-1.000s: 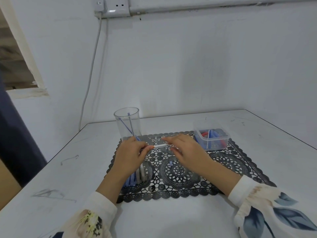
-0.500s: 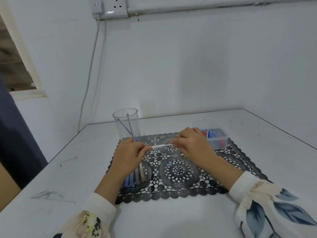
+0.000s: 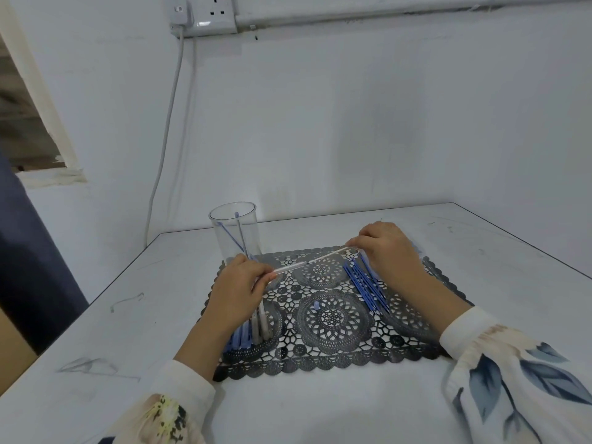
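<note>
Above the mat's far half: thin white tube [image 3: 307, 261], held off the surface and running from 8 o'clock to 2 o'clock between the two hands.
Left hand [image 3: 238, 288]: fingers curled, thumb and fingertips pinching the tube's near end.
Right hand [image 3: 389, 248]: fingers curled over, pinching the tube's far end.
Mat [image 3: 333, 344]: dark lace, flat on the white bench [image 3: 128, 315].
Clear cup [image 3: 251, 238]: upright at the mat's 10 o'clock corner, with two thin blue refills [image 3: 242, 238] leaning inside.
Blue rods [image 3: 365, 285]: loose bundle lying at the mat's 2 o'clock.
Pen barrels [image 3: 256, 330]: grey and blue, side by side at 8 o'clock, partly hidden under a wrist.
Small blue piece [image 3: 317, 305]: at the mat's centre.
Wall socket [image 3: 211, 14]: high at 11 o'clock, with a grey cable [image 3: 166, 123] hanging from it. Any marking is too small to read.
</note>
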Demonstrator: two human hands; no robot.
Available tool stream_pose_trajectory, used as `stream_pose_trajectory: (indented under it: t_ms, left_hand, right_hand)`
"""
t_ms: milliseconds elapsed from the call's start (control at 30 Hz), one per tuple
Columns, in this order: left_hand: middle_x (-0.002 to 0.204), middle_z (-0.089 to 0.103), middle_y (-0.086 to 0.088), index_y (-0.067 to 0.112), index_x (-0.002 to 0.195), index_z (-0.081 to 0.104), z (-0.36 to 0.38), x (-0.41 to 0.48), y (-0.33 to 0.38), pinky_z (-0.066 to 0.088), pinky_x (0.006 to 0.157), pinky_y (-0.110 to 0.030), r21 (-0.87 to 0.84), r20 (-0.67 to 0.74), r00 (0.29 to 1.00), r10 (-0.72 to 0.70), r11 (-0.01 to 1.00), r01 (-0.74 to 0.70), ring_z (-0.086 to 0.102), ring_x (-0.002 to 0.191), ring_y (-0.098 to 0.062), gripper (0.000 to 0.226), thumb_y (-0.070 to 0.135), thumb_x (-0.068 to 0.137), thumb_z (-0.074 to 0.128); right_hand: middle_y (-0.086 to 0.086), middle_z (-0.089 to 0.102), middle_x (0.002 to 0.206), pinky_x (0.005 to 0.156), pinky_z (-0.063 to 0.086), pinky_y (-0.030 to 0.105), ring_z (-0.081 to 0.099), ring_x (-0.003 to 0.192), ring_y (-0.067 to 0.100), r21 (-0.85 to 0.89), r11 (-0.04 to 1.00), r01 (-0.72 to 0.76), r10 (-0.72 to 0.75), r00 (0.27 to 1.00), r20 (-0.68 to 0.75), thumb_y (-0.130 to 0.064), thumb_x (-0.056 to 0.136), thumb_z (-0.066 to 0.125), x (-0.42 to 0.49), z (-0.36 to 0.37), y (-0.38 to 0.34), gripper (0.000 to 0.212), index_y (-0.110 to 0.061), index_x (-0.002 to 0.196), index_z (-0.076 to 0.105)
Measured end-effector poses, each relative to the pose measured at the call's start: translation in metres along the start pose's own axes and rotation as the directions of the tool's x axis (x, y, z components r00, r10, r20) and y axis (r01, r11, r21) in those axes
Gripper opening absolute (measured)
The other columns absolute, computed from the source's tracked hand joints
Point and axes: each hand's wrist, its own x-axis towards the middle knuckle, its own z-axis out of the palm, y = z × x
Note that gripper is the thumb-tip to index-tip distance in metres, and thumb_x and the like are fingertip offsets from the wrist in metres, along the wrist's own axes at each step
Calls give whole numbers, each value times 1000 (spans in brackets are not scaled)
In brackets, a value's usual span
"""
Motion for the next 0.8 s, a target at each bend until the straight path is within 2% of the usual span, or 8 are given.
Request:
stream_pose_trajectory:
  t_ms: [133,200,300,400,500,600,700,800]
  left_hand:
    - [77,66,5,17,95,72,0,0,0,41,65,-32,19,-26,1000,-4,1000,4,45,81,-15,17,27,90,59]
    - [78,66,6,18,95,72,0,0,-1,40,65,-31,27,-32,999,-13,1000,13,45,82,-14,17,28,90,59]
    - [80,67,6,17,95,72,1,0,-2,40,65,-30,36,-29,1000,-12,999,13,45,83,-13,17,28,90,60]
    - [82,68,6,17,96,72,2,0,-2,41,66,-31,38,-28,1000,-9,999,10,45,84,-13,18,28,90,59]
    - [84,69,5,16,98,72,2,1,-3,40,68,-30,41,-26,1000,-13,999,14,45,85,-13,20,29,90,59]
    - [84,69,4,16,99,72,3,1,-4,39,68,-29,48,-29,1000,-4,999,6,45,85,-13,20,29,90,59]
    - [84,69,4,16,100,72,3,1,-3,38,67,-29,47,-32,999,-4,999,6,45,84,-13,20,28,90,59]
    - [84,69,4,16,100,72,3,1,-3,37,67,-28,49,-31,1000,-3,999,4,44,84,-13,20,28,90,60]
  right_hand:
    - [6,69,70,69,51,36,63,65,27,11,1000,-26,26,1000,17,14,57,77,-3,0,9,28,-11,70,74]
    - [6,70,71,78,53,40,64,66,26,30,999,-12,11,999,31,15,59,76,-3,3,10,27,-9,69,72]
    - [7,71,76,96,40,45,69,78,25,57,997,45,-49,997,66,18,57,75,-5,8,10,30,-9,68,69]
    - [8,73,84,100,33,43,68,94,26,78,987,138,-149,976,162,15,59,76,-8,15,5,29,-11,69,66]
    - [6,73,90,102,32,42,65,103,25,86,976,200,-216,944,249,13,62,75,-10,22,-1,29,-13,72,66]
    - [7,71,103,107,26,38,58,115,24,50,977,207,-211,907,365,5,74,70,-11,27,-4,21,-15,77,64]
    - [8,57,130,114,14,33,40,133,19,-12,978,209,-176,853,491,-6,86,59,-11,25,-7,13,-19,88,63]
    - [6,49,139,115,4,33,30,138,13,-85,964,251,-160,807,569,-9,91,52,-9,19,-12,16,-21,96,61]
